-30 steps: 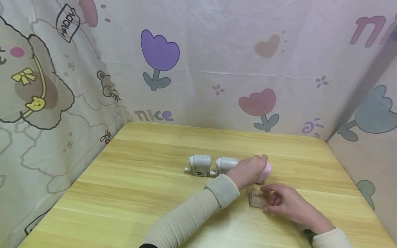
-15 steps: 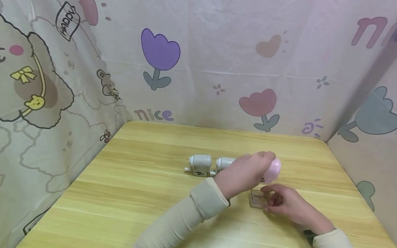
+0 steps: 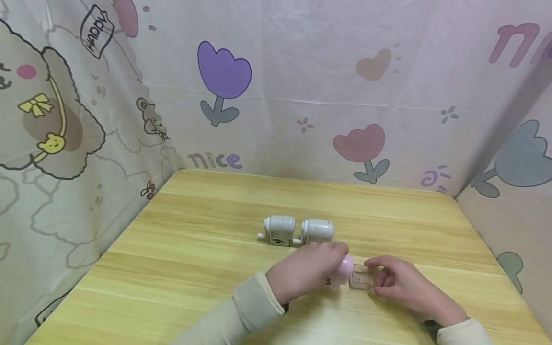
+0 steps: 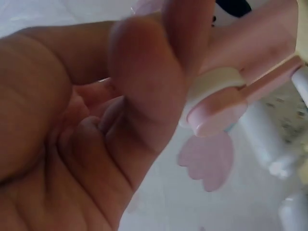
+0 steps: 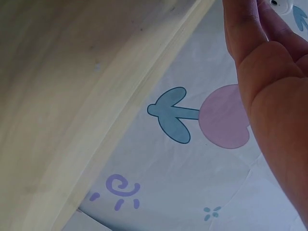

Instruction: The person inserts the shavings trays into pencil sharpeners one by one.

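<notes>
My left hand [image 3: 308, 268] grips a pink hand-crank pencil sharpener [image 3: 345, 268], mostly covered by the fingers in the head view. Its pink crank [image 4: 219, 115] and white collar show close up in the left wrist view. Between the thumb and fingers of my right hand [image 3: 403, 282] is a small clear plastic box [image 3: 359, 279], apparently a shavings drawer, on the table. The pink sharpener is just left of this box; whether they touch I cannot tell. In the right wrist view only part of the right hand [image 5: 274, 86] appears; the box is not identifiable there.
Two grey crank sharpeners [image 3: 281, 231] stand in a row behind the left hand, the right one [image 3: 319, 230] partly hidden by it. The wood-grain table [image 3: 194, 268] ends at a printed cloth backdrop [image 3: 293, 72].
The left hand carried the pink sharpener right a little, then back left and toward the person, beside the clear box. More of the right-hand grey sharpener shows. The right hand stayed nearly still.
</notes>
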`<state>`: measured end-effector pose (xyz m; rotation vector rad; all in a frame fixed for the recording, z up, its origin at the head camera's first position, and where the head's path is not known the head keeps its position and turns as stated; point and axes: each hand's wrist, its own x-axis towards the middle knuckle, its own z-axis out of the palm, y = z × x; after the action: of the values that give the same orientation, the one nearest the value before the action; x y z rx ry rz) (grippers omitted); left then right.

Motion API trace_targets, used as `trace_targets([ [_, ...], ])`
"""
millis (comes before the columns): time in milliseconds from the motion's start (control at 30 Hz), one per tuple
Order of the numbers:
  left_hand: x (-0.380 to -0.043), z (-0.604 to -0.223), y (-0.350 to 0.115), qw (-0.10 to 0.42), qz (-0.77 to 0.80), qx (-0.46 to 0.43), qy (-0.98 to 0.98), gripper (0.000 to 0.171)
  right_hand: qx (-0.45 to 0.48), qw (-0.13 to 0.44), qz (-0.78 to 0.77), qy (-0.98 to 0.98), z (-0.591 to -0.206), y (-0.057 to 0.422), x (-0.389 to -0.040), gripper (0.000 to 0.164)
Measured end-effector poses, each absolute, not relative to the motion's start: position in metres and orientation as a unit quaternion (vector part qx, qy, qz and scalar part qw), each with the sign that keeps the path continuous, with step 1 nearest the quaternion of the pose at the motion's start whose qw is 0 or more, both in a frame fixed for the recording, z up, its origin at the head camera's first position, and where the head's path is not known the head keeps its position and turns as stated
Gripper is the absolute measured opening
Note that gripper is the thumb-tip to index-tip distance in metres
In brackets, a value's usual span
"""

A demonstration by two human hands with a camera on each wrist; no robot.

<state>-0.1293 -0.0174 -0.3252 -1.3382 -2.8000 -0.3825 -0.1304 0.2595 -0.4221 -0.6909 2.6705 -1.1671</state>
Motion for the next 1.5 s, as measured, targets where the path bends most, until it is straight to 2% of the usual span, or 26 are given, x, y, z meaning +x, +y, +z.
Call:
trace_targets([
  [467, -0.148, -0.357, -0.028, 0.022, -0.137, -0.412, -0.901, 0.037, -0.228, 0.077, -0.390, 0.889, -0.422, 0.258, -0.131, 0.057],
  [1133, -0.145, -0.364, -0.024, 0.068, -0.110, -0.413, -0.901, 0.029, -0.221, 0.081, -0.386, 0.892, -0.421, 0.258, -0.132, 0.056],
  [1233, -0.146, -0.365, -0.024, 0.061, -0.120, -0.408, -0.903, 0.029, -0.219, 0.084, -0.385, 0.892, -0.420, 0.258, -0.132, 0.056],
  [1367, -0.146, -0.364, -0.026, 0.033, -0.132, -0.393, -0.910, 0.037, -0.218, 0.086, -0.386, 0.892, -0.420, 0.258, -0.131, 0.056],
  [1500, -0.145, -0.363, -0.029, 0.030, -0.124, -0.390, -0.912, 0.039, -0.217, 0.086, -0.385, 0.893, -0.419, 0.257, -0.131, 0.056],
])
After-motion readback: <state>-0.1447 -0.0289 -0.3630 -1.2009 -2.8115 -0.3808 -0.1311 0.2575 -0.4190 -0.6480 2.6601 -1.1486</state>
